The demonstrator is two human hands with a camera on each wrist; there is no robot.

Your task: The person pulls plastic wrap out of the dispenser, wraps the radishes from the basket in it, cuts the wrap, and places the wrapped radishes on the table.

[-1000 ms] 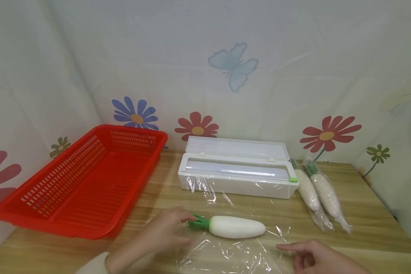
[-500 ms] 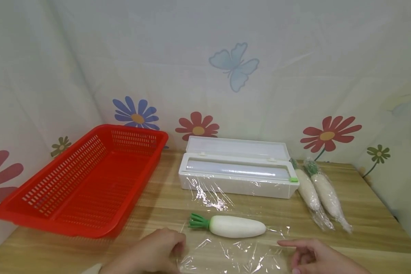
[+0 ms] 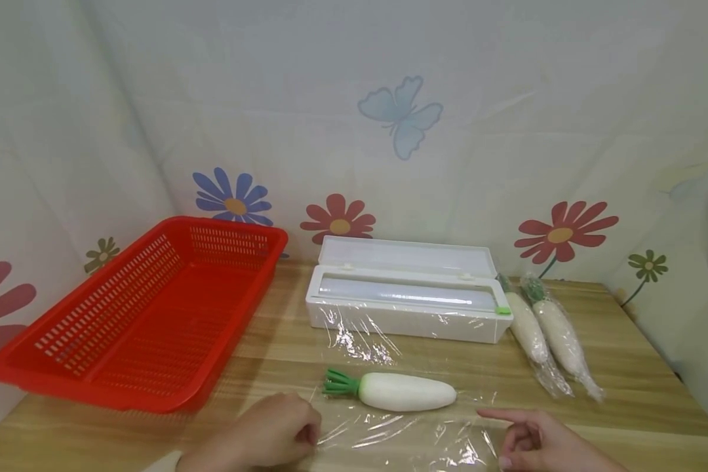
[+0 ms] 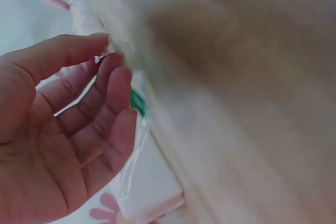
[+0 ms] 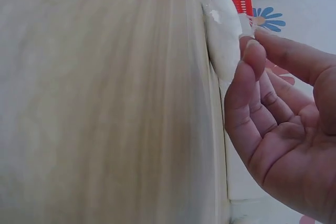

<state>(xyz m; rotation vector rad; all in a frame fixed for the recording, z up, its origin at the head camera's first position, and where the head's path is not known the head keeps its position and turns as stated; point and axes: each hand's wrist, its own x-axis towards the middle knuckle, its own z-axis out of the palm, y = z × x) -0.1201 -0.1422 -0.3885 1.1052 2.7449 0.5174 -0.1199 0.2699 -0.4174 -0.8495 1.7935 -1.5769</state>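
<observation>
A white radish (image 3: 407, 392) with green leaves lies sideways in the head view, within the area of a clear cling film sheet (image 3: 383, 429). The film runs forward from a white cling film box (image 3: 407, 321) with its lid raised. At the sheet's front left, my left hand (image 3: 277, 429) pinches the film; in the left wrist view, thumb and fingertip meet on the clear film edge (image 4: 107, 53). Opposite, my right hand (image 3: 537, 439) is at the front right of the sheet, thumb and fingertips together by the film in the right wrist view, index finger pointing left in the head view.
A red perforated basket (image 3: 236, 347) stands on the left of the wooden table (image 3: 643, 400). Right of the box lie two film-wrapped radishes, one nearer the box (image 3: 525, 328) and one farther right (image 3: 563, 337). A flowered cloth (image 3: 448, 164) hangs behind.
My left hand has moved from the radish's leaves toward me, to the film's front left. The front of the film now shows longer, stretched creases. My right hand and the radish stay nearly in place.
</observation>
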